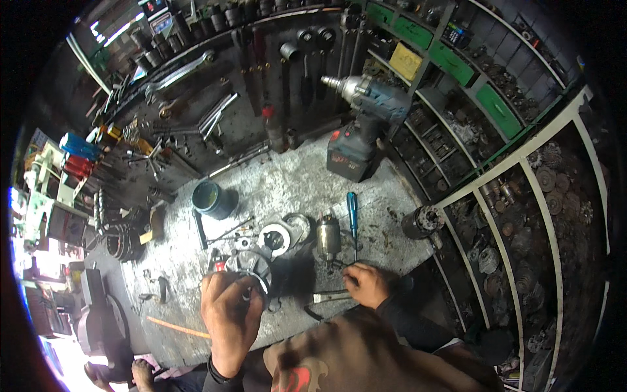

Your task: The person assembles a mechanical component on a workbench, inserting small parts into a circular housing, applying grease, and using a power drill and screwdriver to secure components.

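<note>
My left hand (pixel 228 313) is closed at the near edge of a round grey metal housing (pixel 250 264), with its fingertips curled over the rim. My right hand (pixel 367 285) has its fingers curled together over the bench; whatever they may hold is hidden. Just beyond it stands a cylindrical metal solenoid-like part (pixel 328 238), and a blue-handled screwdriver (pixel 353 212) lies to that part's right. A flat metal tool (pixel 331 296) lies left of my right hand. Past the housing are a white-faced ring part (pixel 273 239) and a metal ring (pixel 298 227).
A cordless impact wrench (pixel 366 124) stands at the back of the metal-topped bench (pixel 274 179). A dark cup (pixel 214 200) sits at left, a toothed cylinder (pixel 424 222) by the right edge. Shelves of parts (pixel 548 189) line the right. Another person's hand (pixel 142 374) shows at lower left.
</note>
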